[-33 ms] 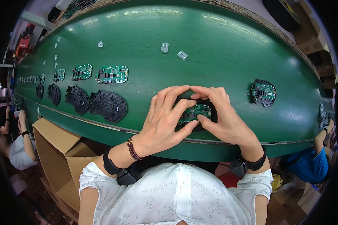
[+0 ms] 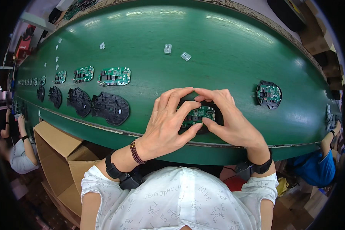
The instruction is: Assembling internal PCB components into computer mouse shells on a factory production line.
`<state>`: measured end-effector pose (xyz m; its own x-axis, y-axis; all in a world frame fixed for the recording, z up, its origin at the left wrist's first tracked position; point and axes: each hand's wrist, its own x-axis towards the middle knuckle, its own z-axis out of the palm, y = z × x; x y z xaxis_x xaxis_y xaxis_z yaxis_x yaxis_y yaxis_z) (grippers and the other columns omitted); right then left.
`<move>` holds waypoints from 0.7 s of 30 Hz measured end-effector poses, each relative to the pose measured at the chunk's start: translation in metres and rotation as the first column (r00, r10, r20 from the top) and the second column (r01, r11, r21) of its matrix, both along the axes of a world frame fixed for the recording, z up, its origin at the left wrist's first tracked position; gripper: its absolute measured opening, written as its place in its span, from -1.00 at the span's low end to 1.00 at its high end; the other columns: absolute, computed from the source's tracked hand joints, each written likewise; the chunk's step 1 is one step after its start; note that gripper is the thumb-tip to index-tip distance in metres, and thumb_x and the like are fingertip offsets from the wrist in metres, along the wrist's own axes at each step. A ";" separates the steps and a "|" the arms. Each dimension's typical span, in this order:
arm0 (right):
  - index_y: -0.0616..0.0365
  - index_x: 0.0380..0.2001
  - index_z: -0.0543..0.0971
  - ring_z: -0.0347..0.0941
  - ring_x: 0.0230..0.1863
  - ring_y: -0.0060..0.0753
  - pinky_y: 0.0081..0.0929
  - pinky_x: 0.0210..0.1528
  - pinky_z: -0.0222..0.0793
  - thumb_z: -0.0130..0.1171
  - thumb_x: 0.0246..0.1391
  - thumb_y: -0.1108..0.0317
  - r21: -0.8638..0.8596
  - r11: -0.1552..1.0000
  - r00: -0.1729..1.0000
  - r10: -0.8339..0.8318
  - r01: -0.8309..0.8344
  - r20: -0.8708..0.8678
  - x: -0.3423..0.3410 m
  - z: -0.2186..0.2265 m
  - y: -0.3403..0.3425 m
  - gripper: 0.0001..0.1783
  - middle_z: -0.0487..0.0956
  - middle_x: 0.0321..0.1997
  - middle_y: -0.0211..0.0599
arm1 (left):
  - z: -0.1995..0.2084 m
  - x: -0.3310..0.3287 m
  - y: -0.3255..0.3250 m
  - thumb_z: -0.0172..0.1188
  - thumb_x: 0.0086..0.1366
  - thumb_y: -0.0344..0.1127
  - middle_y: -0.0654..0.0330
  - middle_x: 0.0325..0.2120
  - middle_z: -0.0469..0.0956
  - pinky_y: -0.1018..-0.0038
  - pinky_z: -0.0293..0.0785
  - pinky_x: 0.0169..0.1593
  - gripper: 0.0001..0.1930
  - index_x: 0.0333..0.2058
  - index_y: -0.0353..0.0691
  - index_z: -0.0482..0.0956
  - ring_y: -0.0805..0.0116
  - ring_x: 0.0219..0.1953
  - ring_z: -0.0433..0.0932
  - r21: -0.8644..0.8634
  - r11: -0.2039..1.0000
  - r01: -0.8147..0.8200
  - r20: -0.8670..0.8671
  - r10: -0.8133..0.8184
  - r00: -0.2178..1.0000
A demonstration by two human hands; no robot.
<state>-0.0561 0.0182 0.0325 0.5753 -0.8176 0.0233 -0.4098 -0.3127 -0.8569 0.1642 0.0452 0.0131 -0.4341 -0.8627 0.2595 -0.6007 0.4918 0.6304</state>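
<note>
A green circuit board (image 2: 203, 113) lies in a black plastic mouse base (image 2: 219, 117) on the bench in front of me. My left hand (image 2: 168, 117) closes around its left side, thumb and fingertips at the board. From the right, my right hand (image 2: 230, 119) curls round it, with the thumb on the near part of the board and fingers along the far edge. The index fingers of both hands meet beyond the base. Much of the base is hidden under my fingers.
Left of my hands stand a row of loose circuit boards (image 2: 114, 76) and a row of black mouse bases (image 2: 110, 108). Another base with a board (image 2: 269, 94) sits right. Clear plastic pieces (image 2: 186, 56) lie farther back. A cardboard box (image 2: 61, 161) and co-workers flank the green bench (image 2: 149, 30).
</note>
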 end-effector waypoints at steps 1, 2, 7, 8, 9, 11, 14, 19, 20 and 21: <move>0.07 0.40 0.29 0.28 0.19 -0.08 -0.18 0.28 0.16 0.31 -0.01 0.53 -0.002 0.998 0.998 0.065 -0.065 0.020 -0.005 0.001 -0.001 -0.14 0.49 0.16 -0.22 | 0.000 0.000 -0.001 0.43 0.12 -0.27 0.01 0.27 0.32 0.06 0.21 0.30 -0.51 0.04 -0.18 0.55 -0.06 0.29 0.25 0.001 1.000 0.003 0.001 -0.003 1.000; 0.07 0.40 0.29 0.28 0.19 -0.08 -0.18 0.28 0.16 0.31 -0.01 0.53 -0.001 0.998 0.998 0.062 -0.062 0.021 -0.008 0.000 -0.001 -0.14 0.49 0.16 -0.22 | 0.001 0.000 -0.001 0.41 0.15 -0.25 0.02 0.25 0.31 0.05 0.21 0.29 -0.55 0.02 -0.16 0.55 -0.05 0.30 0.24 0.011 1.000 -0.001 -0.006 0.001 1.000; 0.04 0.47 0.19 0.25 0.25 -0.03 -0.14 0.27 0.16 0.51 -0.13 0.41 -0.130 0.988 0.984 0.058 -0.081 -0.170 -0.003 0.000 0.010 0.08 0.41 0.26 -0.20 | 0.000 0.000 -0.001 0.39 0.19 -0.23 0.03 0.23 0.31 0.01 0.20 0.30 -0.61 -0.02 -0.13 0.56 -0.09 0.32 0.22 -0.016 1.000 0.008 0.007 -0.008 1.000; 0.04 0.47 0.19 0.25 0.25 -0.03 -0.14 0.27 0.16 0.51 -0.13 0.41 -0.133 0.988 0.984 0.058 -0.081 -0.170 -0.002 0.000 0.012 0.08 0.41 0.26 -0.20 | 0.000 0.000 -0.001 0.39 0.20 -0.22 0.02 0.23 0.30 0.00 0.20 0.30 -0.61 -0.01 -0.13 0.56 -0.10 0.33 0.21 -0.010 1.000 0.020 0.024 -0.020 1.000; 0.03 0.48 0.17 0.25 0.25 -0.03 -0.14 0.26 0.16 0.51 -0.12 0.42 -0.146 0.986 0.983 0.057 -0.084 -0.177 -0.002 -0.001 0.013 0.09 0.41 0.27 -0.21 | 0.000 0.000 0.000 0.39 0.20 -0.22 0.02 0.23 0.30 -0.01 0.20 0.31 -0.60 -0.01 -0.13 0.56 -0.11 0.33 0.20 -0.006 0.999 0.032 0.042 -0.032 0.999; 0.03 0.48 0.16 0.25 0.25 -0.03 -0.15 0.26 0.16 0.50 -0.11 0.44 -0.177 0.980 0.981 0.057 -0.090 -0.184 -0.001 -0.003 0.013 0.09 0.40 0.27 -0.22 | 0.000 0.001 0.000 0.39 0.20 -0.23 0.01 0.22 0.30 0.01 0.20 0.31 -0.60 0.00 -0.14 0.56 -0.11 0.33 0.20 -0.012 1.000 0.027 0.044 -0.026 0.999; 0.02 0.50 0.12 0.23 0.28 -0.02 -0.13 0.28 0.15 0.50 -0.12 0.47 -0.189 0.976 0.982 0.071 -0.104 -0.175 0.000 -0.004 0.014 0.13 0.37 0.30 -0.20 | -0.004 0.002 0.002 0.42 0.18 -0.28 0.02 0.22 0.31 0.04 0.19 0.32 -0.56 0.03 -0.16 0.55 -0.09 0.32 0.20 0.006 1.000 0.009 -0.049 -0.009 0.999; 0.01 0.53 0.03 0.27 0.28 0.06 -0.14 0.23 0.32 0.46 -0.11 0.60 -0.150 0.985 0.996 0.088 -0.084 0.019 0.003 -0.008 0.024 0.18 0.28 0.30 -0.05 | 0.000 0.010 0.006 0.38 0.26 -0.43 0.06 -0.02 0.51 0.39 0.46 0.09 -0.56 0.06 -0.33 0.45 0.29 0.04 0.51 0.242 0.964 -0.107 -0.262 0.172 0.950; -0.01 0.56 -0.06 0.29 0.27 0.09 -0.16 0.19 0.38 0.42 -0.07 0.63 -0.163 0.981 0.994 0.105 -0.105 -0.009 0.002 -0.008 0.024 0.21 0.21 0.31 -0.03 | 0.002 0.011 0.004 0.38 0.26 -0.43 0.06 -0.02 0.51 0.39 0.46 0.09 -0.56 0.06 -0.33 0.45 0.29 0.04 0.51 0.235 0.966 -0.107 -0.259 0.168 0.951; -0.01 0.56 -0.06 0.29 0.27 0.09 -0.16 0.19 0.38 0.42 -0.07 0.63 -0.170 0.980 0.995 0.102 -0.102 -0.005 0.004 -0.005 0.025 0.21 0.21 0.31 -0.03 | 0.005 0.011 0.001 0.37 0.27 -0.44 0.10 -0.09 0.54 0.42 0.48 0.05 -0.61 0.02 -0.34 0.45 0.37 -0.05 0.55 0.365 0.930 -0.030 -0.346 0.166 0.923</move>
<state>-0.0523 0.0437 0.0280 0.6552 -0.7385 0.1592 -0.3653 -0.4942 -0.7889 0.1755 0.0461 0.0183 -0.2758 -0.9594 0.0594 -0.3279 0.1520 0.9324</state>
